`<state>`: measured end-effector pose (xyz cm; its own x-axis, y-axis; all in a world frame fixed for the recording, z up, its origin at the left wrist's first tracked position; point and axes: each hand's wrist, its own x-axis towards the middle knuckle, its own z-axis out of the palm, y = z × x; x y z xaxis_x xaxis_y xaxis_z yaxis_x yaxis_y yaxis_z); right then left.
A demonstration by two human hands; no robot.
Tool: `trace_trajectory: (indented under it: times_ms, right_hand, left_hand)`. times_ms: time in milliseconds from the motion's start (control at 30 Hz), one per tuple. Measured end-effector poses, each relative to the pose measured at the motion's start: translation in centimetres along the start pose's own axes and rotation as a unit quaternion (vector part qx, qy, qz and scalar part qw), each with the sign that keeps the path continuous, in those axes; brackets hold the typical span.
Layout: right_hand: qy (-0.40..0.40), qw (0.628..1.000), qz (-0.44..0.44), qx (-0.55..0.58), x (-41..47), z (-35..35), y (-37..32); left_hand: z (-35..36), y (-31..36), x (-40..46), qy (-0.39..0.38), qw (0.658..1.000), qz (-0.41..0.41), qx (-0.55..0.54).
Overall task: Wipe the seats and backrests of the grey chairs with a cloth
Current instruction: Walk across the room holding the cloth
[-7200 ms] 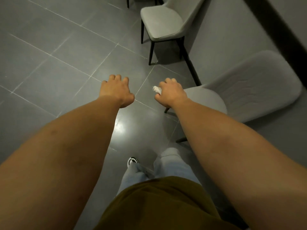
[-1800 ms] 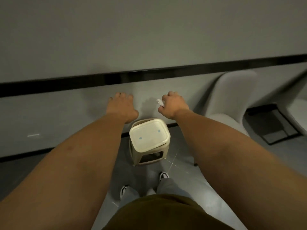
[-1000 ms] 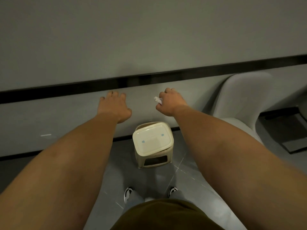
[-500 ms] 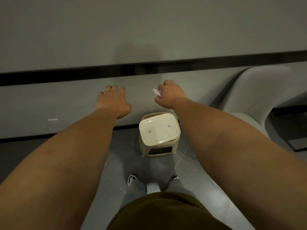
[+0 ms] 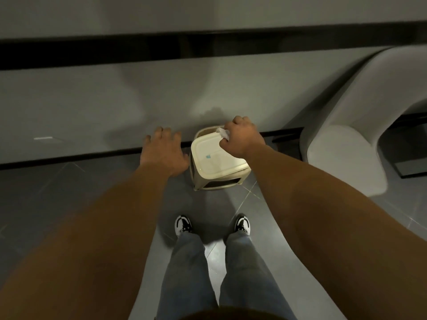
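We stand facing a small cream bin [image 5: 217, 162] set against the wall, both bare arms stretched forward and down. Our right hand [image 5: 242, 137] hovers over the bin's lid, fingers curled tight around a crumpled white cloth [image 5: 223, 133]. Our left hand [image 5: 164, 153] hangs just left of the bin, palm down, fingers loosely spread and holding nothing. A grey chair [image 5: 360, 125] stands to the bin's right.
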<state>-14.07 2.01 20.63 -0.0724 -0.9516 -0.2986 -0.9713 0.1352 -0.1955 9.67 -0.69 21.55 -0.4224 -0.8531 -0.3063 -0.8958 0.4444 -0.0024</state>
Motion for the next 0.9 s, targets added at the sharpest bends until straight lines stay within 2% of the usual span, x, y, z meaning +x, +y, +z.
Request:
trace_trajectory:
  times_ms: [300, 533, 900]
  right_hand:
    - [-0.009, 1.0, 0.016, 0.003, 4.7, 9.8, 6.2]
    - [0.009, 1.0, 0.017, 0.012, 9.2, 16.3, 10.8]
    - [-0.012, 1.0, 0.008, 0.005, 15.8, 25.4, 15.3]
  left_hand:
    - [10.3, 4.7, 4.1, 0.028, 0.999, 0.02, -0.005]
    - [18.0, 6.6, 9.2, 0.022, 0.999, 0.019, 0.019]
    - [26.0, 9.3, 16.8, 0.031, 0.998, 0.047, 0.021]
